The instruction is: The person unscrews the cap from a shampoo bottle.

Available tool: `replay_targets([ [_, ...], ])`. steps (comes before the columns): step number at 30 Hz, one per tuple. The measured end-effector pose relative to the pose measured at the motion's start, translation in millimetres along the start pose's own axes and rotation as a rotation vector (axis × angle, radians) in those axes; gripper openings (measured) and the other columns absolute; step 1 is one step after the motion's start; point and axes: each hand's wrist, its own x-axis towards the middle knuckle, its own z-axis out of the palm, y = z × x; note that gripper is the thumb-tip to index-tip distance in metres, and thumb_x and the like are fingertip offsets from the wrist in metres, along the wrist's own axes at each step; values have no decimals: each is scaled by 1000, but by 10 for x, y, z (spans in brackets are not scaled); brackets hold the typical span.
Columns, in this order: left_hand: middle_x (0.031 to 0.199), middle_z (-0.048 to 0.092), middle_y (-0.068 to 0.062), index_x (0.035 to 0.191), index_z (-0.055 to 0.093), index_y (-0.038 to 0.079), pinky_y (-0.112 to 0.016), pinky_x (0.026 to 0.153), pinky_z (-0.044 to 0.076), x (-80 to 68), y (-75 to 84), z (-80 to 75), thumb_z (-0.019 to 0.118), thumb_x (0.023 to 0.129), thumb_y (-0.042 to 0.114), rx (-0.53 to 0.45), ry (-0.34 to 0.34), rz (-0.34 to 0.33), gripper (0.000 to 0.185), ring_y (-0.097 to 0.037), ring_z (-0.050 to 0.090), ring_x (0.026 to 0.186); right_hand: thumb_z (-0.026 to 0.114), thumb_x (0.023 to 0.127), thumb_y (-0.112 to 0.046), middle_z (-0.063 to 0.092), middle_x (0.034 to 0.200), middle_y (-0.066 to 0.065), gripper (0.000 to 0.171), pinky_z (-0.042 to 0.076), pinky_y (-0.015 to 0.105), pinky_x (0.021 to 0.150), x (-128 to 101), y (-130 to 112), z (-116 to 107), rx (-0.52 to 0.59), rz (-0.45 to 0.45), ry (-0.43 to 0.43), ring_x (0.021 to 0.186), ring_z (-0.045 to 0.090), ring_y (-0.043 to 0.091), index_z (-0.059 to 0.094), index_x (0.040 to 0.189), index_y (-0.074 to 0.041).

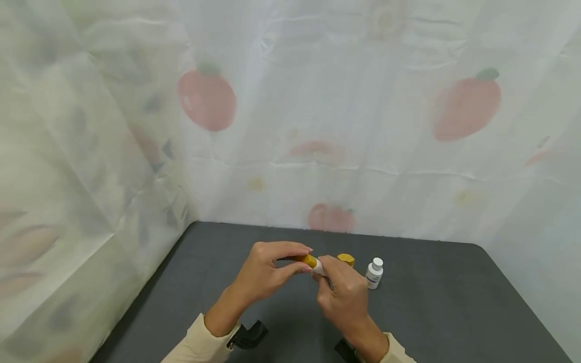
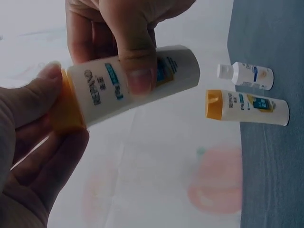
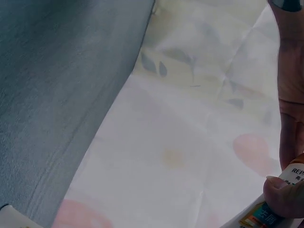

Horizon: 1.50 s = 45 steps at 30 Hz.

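Above the dark grey table (image 1: pixel 431 312), both hands hold one white tube (image 2: pixel 137 85) with blue print between them. My left hand (image 1: pixel 297 261) pinches its yellow cap (image 2: pixel 66 107), thumb and fingers curled round it. My right hand (image 1: pixel 329 276) grips the white body, the thumb (image 2: pixel 138 71) pressed across the label. The right wrist view shows only the thumb (image 3: pixel 285 194) on a corner of the tube (image 3: pixel 263 216).
A second white tube (image 2: pixel 247 105) with a yellow cap (image 1: pixel 346 259) and a small white bottle (image 1: pixel 374 273) stand on the table just behind my right hand. A pale cloth with fruit prints (image 1: pixel 209 101) walls the table at the back and both sides.
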Motion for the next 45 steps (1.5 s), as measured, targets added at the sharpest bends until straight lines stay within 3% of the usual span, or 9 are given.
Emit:
replay_targets([
  [9,103,81,-10,109,80,5,-19,78,62,-29,43,63,85,84,6,85,82,3,26,-15,79,86,89,69,3,78,87,10,29,61,39,61,-13,-3,30,-11,-19,12,72,75,24,75,95,-2],
  [16,117,79,-9,111,82,7,-14,79,58,23,64,78,83,85,6,256,54,157,26,-17,78,95,86,69,7,77,84,5,29,59,30,59,-10,12,14,48,46,-15,66,72,15,75,92,-9],
  [19,121,78,-7,116,80,8,-13,79,57,27,90,39,83,87,11,319,-12,142,29,-16,77,96,88,69,7,78,84,3,31,60,29,61,-7,15,1,53,65,-30,69,74,13,76,92,-9],
  [22,129,75,-8,126,75,7,-14,80,57,27,131,-42,82,90,17,341,-128,57,38,-15,75,100,90,67,8,79,87,3,34,62,29,65,-3,15,-8,53,78,-40,73,76,14,76,93,-9],
  [25,135,70,-9,132,71,5,-17,83,59,37,169,-130,81,91,18,310,-246,-27,44,-15,75,103,90,64,10,80,90,4,37,63,30,66,-7,7,-15,69,98,-44,75,78,16,77,94,-9],
  [28,133,69,-9,133,70,4,-19,84,60,54,196,-181,81,92,19,254,-291,-88,45,-13,74,100,91,65,9,81,91,4,38,63,31,68,-12,-10,-25,90,117,-47,77,78,17,78,95,-9],
  [34,120,72,-5,116,76,8,-23,85,60,64,184,-148,84,89,23,198,-187,-75,32,-13,72,99,91,69,6,81,91,5,35,63,27,66,-11,-61,-43,98,118,-59,75,78,13,78,97,-9],
  [40,113,79,-9,110,81,5,-24,77,62,56,86,-49,82,87,5,26,-83,86,23,-20,74,101,89,71,5,81,91,5,34,61,23,67,-13,-74,-54,130,114,-57,75,78,13,79,100,-8],
  [45,111,79,-12,107,82,5,-21,77,60,68,59,10,80,87,-1,-2,-39,171,21,-21,72,101,89,71,5,81,88,4,34,61,22,66,-4,-72,-62,147,113,-49,73,77,11,79,99,-9],
])
